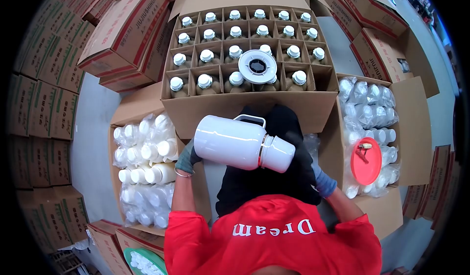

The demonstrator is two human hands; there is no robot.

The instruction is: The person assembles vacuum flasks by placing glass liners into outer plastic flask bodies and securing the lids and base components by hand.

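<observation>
A white thermos flask lies sideways above my lap, its handle on the far side and its cup-shaped lid pointing right. My left hand, in a dark-palmed grey glove, is closed around the flask's base end. My right hand, gloved likewise, is at the lid end; its dark fingers blend with the black trousers but seem to grip the lid. Beyond the flask stands a divided carton of white-capped bottles. A round white part with a dark centre rests on the caps.
At left, an open carton holds bagged white cups and bare ones. The right-hand carton contains bagged white pieces, with a red dish on top. A green basin sits lower left. Stacked boxes surround the seat.
</observation>
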